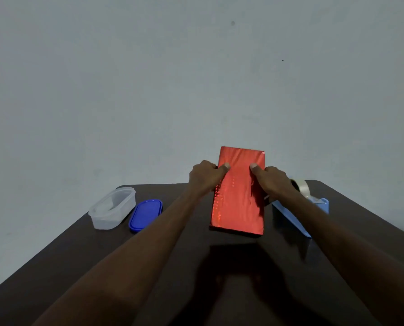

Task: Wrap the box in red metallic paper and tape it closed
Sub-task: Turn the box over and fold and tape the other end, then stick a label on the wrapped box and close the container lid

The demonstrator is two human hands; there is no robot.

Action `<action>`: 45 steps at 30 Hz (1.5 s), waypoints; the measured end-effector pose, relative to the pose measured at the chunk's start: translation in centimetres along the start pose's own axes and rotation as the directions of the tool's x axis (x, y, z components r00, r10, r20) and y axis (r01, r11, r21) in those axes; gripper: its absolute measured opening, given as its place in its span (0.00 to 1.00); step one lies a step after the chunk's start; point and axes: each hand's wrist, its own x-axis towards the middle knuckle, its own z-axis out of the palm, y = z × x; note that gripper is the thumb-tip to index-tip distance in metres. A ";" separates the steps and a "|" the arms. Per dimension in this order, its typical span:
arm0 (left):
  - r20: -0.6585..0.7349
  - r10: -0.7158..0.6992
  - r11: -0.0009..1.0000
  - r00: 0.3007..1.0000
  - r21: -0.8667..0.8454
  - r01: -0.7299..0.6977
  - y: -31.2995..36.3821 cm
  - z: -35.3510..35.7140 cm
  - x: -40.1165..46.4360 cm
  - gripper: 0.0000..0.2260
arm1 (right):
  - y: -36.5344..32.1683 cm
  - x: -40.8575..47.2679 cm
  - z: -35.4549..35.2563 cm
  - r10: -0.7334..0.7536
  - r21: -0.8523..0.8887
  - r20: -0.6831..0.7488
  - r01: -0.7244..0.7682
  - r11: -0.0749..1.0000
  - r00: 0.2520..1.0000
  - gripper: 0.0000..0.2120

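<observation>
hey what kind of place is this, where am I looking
Probably a plain room at home set up for gift wrapping: a dark wooden table against a bare wall, a tape dispenser, and a red-wrapped box held between both hands.

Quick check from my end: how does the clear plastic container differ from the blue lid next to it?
The clear container is translucent and whitish; the blue lid is solid blue. The container stands tall with its mouth open upward, while the lid lies low and flat on the table. The container sits further left; the lid lies between it and the left forearm. Something pale seems to lie inside the container; nothing rests on the lid. Both share a rounded oblong outline, so they look like a matching pair.
</observation>
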 end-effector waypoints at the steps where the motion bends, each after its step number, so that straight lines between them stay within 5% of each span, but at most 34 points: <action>1: 0.005 -0.042 0.999 0.999 0.017 0.042 -0.5 -0.1 0.0 0.29 | -0.1 0.0 0.6 0.027 -0.004 0.037 -0.027 1.000 0.999 0.28; 10: 0.178 -0.269 0.962 0.947 0.101 0.255 -6.8 1.0 -1.5 0.26 | 1.7 -0.7 6.5 0.098 -0.107 0.246 -0.074 0.992 0.964 0.26; 17: 0.115 -0.316 0.944 0.942 0.138 0.300 -8.1 1.5 -1.7 0.23 | 1.8 -0.7 7.8 0.089 -0.193 0.210 -0.049 0.980 0.974 0.25; 24: 0.110 -0.336 0.942 0.935 0.043 0.333 -9.0 0.5 -1.6 0.33 | 0.8 -1.1 6.9 0.115 -0.167 0.255 -0.074 0.983 0.960 0.31; 27: 0.053 -0.298 0.953 0.953 -0.034 0.300 -10.1 -2.1 -1.0 0.32 | -1.2 -2.0 6.4 -0.012 -0.324 0.107 0.047 0.945 0.994 0.31; 31: -0.123 -0.139 0.950 0.983 0.264 0.167 -11.7 -7.4 -0.6 0.19 | -5.4 -3.9 8.7 -0.320 -0.389 -0.028 0.285 0.876 0.947 0.23; 35: -0.186 -0.125 0.863 0.975 0.464 0.199 -14.2 -12.0 -0.3 0.13 | -9.7 -6.8 14.2 -0.459 -0.332 0.122 0.472 0.817 0.880 0.18; 39: -0.108 -0.257 0.728 0.960 0.632 0.265 -16.9 -14.6 -1.5 0.16 | -11.2 -8.8 21.3 -0.466 -0.339 0.338 0.567 0.751 0.818 0.18; 45: 0.027 -0.272 0.778 0.962 0.594 0.203 -18.8 -15.4 -2.4 0.10 | -10.1 -8.6 29.0 -0.309 -0.391 0.505 0.532 0.751 0.806 0.33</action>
